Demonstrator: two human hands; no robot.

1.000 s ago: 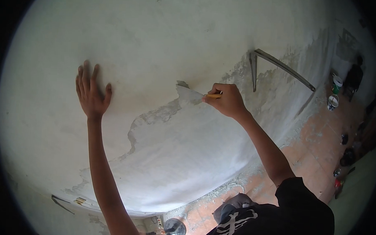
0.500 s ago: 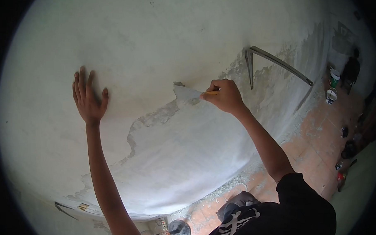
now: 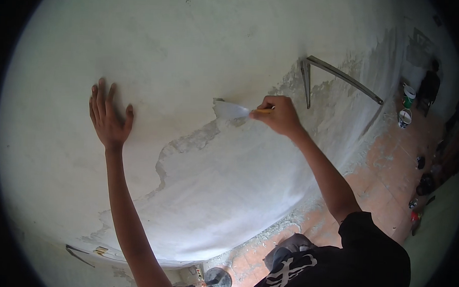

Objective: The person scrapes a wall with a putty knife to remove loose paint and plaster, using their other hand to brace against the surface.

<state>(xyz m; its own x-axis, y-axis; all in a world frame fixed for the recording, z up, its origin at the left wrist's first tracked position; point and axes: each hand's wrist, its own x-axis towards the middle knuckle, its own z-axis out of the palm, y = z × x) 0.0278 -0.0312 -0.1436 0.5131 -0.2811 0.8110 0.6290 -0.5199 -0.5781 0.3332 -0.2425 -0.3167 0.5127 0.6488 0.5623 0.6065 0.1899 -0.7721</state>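
while the left hand (image 3: 109, 120) lies flat on the pale plastered wall (image 3: 192, 41), fingers spread wide and holding nothing, i can see the right hand (image 3: 278, 115) closed in a tight grip round the yellow handle of a broad, pale-bladed metal putty knife (image 3: 230, 110). the blade points left from the fist and its edge meets the wall at the top corner of a ragged border, where the smoother upper coat gives way to a scraped, greyer patch of bare plaster (image 3: 228, 189) that spreads down below both arms. the two hands are well apart, with the knife between them but much nearer the right. just right of the right hand a thin grey metal bracket (image 3: 338, 76) is fixed to the wall, one leg upright and one slanting away. further right, on the reddish tiled floor (image 3: 385, 174), two small paint buckets (image 3: 405, 118) stand near the wall's foot. at the bottom edge i make out a round floor fan (image 3: 217, 280), partly cut off.
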